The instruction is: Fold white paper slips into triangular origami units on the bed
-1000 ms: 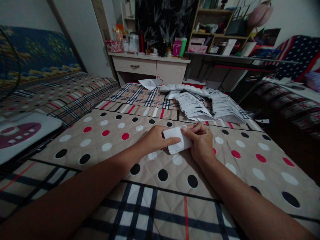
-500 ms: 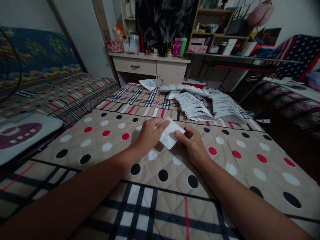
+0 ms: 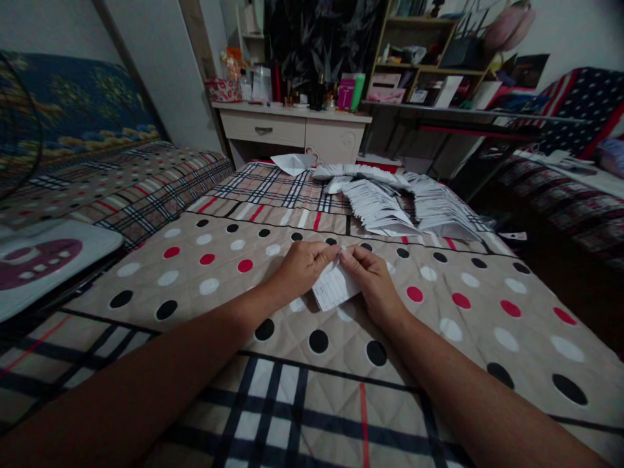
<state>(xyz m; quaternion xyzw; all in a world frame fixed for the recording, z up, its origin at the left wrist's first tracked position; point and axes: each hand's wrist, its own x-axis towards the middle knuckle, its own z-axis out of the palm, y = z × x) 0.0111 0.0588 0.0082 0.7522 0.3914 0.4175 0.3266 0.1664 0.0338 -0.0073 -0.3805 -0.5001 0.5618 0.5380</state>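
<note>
Between my two hands, just above the patterned bedspread (image 3: pixel 439 364), is a small folded sheet of white paper (image 3: pixel 334 288) with printed lines on it. The thumb and fingers of my left hand (image 3: pixel 306 265) pinch its upper left edge. My right hand (image 3: pixel 370 276) pinches the upper right side, its thumb tip close to the left thumb. The fingers beneath the paper are hidden. Beyond my hands lie folded white papers (image 3: pixel 383 208) in an overlapping row, with a second row of papers (image 3: pixel 441 207) to their right.
One loose white sheet (image 3: pixel 292 164) rests at the bed's far end, before a white dresser (image 3: pixel 266 130) crowded with bottles and boxes. At left is a white panel with a purple patch (image 3: pixel 53 260). A shelf unit (image 3: pixel 419 42) stands at the back right.
The paper has turned between my hands; its lined face now hangs lower, towards me. Both thumbs have come together at its top edge. The rows of papers have not moved.
</note>
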